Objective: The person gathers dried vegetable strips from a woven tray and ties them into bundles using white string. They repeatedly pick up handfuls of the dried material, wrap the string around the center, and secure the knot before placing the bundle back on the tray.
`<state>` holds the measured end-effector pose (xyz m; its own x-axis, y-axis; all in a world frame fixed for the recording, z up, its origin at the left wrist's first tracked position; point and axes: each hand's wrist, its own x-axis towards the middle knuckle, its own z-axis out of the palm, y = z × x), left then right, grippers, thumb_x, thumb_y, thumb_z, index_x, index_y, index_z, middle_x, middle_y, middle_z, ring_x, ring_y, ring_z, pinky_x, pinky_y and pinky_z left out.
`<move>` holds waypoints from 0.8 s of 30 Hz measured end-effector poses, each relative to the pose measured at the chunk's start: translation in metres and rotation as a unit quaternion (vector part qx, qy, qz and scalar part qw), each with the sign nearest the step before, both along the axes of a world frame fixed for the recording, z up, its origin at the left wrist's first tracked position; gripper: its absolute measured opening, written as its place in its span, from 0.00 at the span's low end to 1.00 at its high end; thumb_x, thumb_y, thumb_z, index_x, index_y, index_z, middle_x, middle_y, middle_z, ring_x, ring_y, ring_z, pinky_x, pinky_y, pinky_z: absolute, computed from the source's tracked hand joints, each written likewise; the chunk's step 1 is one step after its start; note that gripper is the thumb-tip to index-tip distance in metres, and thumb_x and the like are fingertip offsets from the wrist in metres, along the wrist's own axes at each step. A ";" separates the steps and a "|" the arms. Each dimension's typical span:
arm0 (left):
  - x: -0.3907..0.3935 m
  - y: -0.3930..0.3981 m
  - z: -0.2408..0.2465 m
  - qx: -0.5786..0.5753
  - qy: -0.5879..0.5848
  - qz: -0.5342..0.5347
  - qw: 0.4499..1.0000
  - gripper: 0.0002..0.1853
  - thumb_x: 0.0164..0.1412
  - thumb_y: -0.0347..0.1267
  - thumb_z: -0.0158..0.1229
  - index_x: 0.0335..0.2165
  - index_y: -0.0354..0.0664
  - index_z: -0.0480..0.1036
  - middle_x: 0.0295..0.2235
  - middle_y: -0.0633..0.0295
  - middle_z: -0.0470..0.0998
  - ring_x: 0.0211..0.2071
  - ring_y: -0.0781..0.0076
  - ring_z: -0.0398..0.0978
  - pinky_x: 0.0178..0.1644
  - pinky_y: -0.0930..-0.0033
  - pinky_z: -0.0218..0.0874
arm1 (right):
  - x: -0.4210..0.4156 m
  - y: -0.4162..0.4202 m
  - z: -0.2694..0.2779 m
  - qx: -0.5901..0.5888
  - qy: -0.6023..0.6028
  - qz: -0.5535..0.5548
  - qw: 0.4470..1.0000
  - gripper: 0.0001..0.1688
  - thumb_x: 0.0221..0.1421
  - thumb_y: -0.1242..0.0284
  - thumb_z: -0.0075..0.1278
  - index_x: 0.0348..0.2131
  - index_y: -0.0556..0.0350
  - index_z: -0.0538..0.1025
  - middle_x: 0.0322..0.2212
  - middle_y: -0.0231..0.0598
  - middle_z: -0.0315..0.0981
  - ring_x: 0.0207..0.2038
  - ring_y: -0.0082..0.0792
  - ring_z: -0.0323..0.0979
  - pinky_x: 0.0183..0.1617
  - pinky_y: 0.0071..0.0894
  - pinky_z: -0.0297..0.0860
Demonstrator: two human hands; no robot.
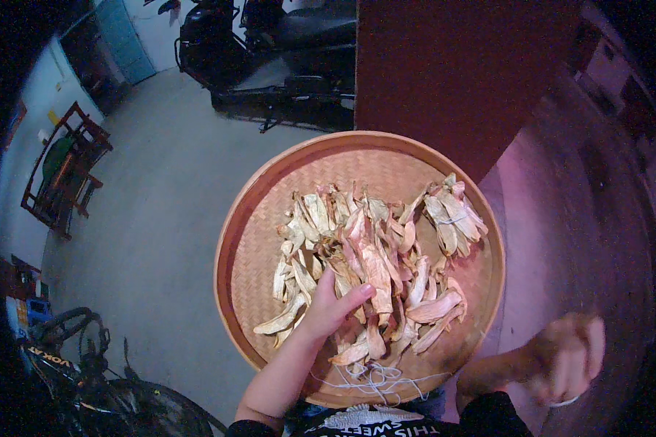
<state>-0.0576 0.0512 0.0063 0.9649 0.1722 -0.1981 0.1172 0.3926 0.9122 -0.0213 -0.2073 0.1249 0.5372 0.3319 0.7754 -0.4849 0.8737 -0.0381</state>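
A round woven bamboo tray (251, 218) lies before me, holding a loose heap of pale, dried, elongated plant pieces (371, 257). My left hand (333, 306) reaches into the heap, thumb on top and fingers partly hidden, around some of the pieces. At the tray's right side lies a bundle of the same pieces (453, 218), bound with white string. Tangled white string (377, 379) lies by the near rim. My right hand (565, 360) is off the tray to the lower right, blurred, its fingers curled; a bit of something white shows at its lower edge.
A dark scooter (273, 60) stands beyond the tray, beside a large dark red panel (442, 71). A wooden chair (66, 169) is by the left wall. A bicycle (109, 388) stands at the lower left.
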 end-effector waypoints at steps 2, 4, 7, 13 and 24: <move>0.000 0.001 0.000 0.001 0.003 -0.013 1.000 0.37 0.53 0.34 0.64 0.57 0.36 0.55 0.49 0.57 0.69 0.48 0.68 0.69 0.54 0.64 0.60 | -0.011 0.027 -0.008 0.007 -0.046 0.016 0.999 0.05 0.50 0.85 0.45 0.25 0.59 0.66 0.16 0.47 0.66 0.17 0.39 0.64 0.15 0.39 0.56; 0.000 0.002 0.000 -0.004 0.012 -0.024 1.000 0.37 0.54 0.34 0.64 0.57 0.36 0.55 0.51 0.58 0.68 0.50 0.69 0.67 0.56 0.65 0.58 | -0.010 0.042 -0.016 -0.039 -0.150 0.070 0.985 0.03 0.52 0.83 0.46 0.27 0.60 0.68 0.19 0.48 0.68 0.20 0.42 0.67 0.19 0.41 0.60; -0.002 0.002 0.002 0.004 0.026 -0.024 0.999 0.37 0.55 0.33 0.63 0.57 0.36 0.54 0.51 0.58 0.68 0.50 0.70 0.67 0.56 0.65 0.58 | -0.013 0.050 -0.029 -0.204 -0.268 0.027 0.941 0.00 0.53 0.80 0.46 0.29 0.60 0.70 0.24 0.46 0.70 0.26 0.42 0.69 0.28 0.40 0.64; -0.001 -0.001 -0.009 0.049 -0.030 -0.006 0.998 0.36 0.56 0.31 0.62 0.57 0.34 0.53 0.51 0.57 0.67 0.50 0.68 0.67 0.55 0.65 0.59 | -0.015 0.055 -0.050 -0.526 -0.492 -0.220 0.658 0.07 0.54 0.75 0.48 0.34 0.59 0.73 0.30 0.41 0.73 0.34 0.42 0.71 0.41 0.37 0.67; -0.005 0.002 0.010 0.492 -0.249 0.151 0.820 0.48 0.44 0.41 0.67 0.58 0.28 0.56 0.53 0.40 0.64 0.55 0.47 0.63 0.59 0.55 0.53 | 0.130 0.015 -0.084 -0.723 -0.189 -0.621 0.236 0.25 0.44 0.69 0.62 0.43 0.56 0.75 0.37 0.45 0.74 0.43 0.43 0.70 0.47 0.37 0.67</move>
<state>-0.0626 0.0530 0.0163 0.7676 0.2591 0.5863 -0.3329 -0.6205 0.7101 0.1091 -0.1928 0.0404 0.8996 0.1656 0.4040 0.3886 -0.7258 -0.5677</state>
